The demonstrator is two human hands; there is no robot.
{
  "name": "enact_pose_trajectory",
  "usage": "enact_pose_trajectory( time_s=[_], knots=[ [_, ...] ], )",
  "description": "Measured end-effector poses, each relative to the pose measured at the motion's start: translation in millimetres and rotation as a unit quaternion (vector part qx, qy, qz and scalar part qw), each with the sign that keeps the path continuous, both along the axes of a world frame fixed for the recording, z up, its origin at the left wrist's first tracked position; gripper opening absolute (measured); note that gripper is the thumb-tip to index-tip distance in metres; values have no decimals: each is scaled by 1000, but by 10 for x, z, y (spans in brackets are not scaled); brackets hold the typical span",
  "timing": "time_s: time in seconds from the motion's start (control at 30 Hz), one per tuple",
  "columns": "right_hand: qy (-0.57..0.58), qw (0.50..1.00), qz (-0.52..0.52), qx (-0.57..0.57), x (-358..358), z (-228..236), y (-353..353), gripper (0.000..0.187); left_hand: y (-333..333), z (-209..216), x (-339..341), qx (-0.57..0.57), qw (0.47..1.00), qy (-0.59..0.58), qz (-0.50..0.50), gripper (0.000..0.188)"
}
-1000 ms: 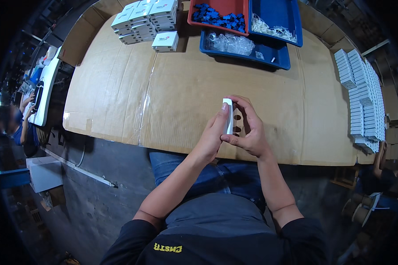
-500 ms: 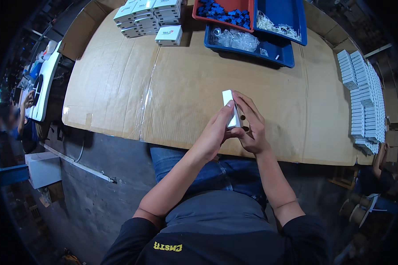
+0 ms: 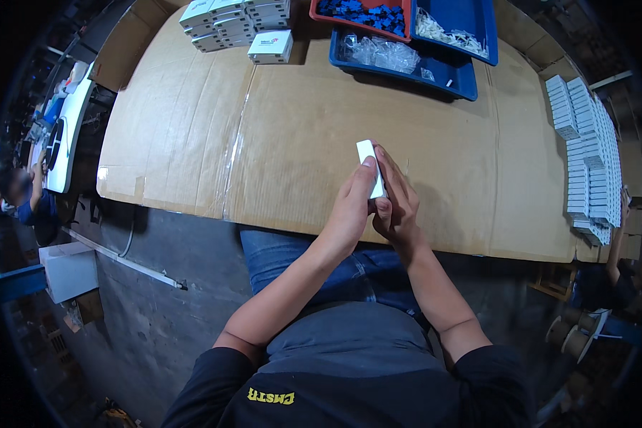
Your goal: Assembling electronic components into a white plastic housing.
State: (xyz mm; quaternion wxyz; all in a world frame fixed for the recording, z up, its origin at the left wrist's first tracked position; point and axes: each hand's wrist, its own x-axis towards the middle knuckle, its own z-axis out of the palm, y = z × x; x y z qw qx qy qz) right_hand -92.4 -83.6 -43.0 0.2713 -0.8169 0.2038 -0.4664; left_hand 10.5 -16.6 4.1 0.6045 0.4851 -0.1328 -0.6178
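Note:
A small white box [image 3: 365,150], narrow side up, is held between my two hands just above the front part of the cardboard-covered table. My left hand [image 3: 352,208] grips it from the left, with the thumb lying along its top. The right hand [image 3: 400,205] is closed against the box's right side, fingers together and pointing away from me, thumb near its closest end. My palms and fingers hide the lower part and far side of the box.
White boxes [image 3: 269,44] stand stacked at the far left. Blue trays [image 3: 464,87] and a red tray [image 3: 409,21] hold blue pieces, clear plastic pieces and white bits. Light-coloured units [image 3: 581,153] are piled along the right edge. Co-workers are at both sides.
My right hand's fingers, arched with a gap beside the box before, now lie straighter and closer along it. The box has shifted slightly away and left.

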Motion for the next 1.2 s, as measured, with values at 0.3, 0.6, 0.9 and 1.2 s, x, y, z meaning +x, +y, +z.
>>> enact_pose_trajectory(
  time_s=[0.3,0.6,0.9,1.2],
  knots=[
    [18,998,37,38,-42,-25,50,66,30,-43,-29,-23,999,-26,14,59],
    [18,997,47,51,-63,-44,73,64,44,-117,-40,-21,999,-27,13,60],
    [-33,984,99,144,-21,34,15,69,27,-236,49,-28,999,-18,4,59],
    [-17,964,47,260,-98,271,158,49,41,-186,148,-158,977,-139,15,69]
  ],
)
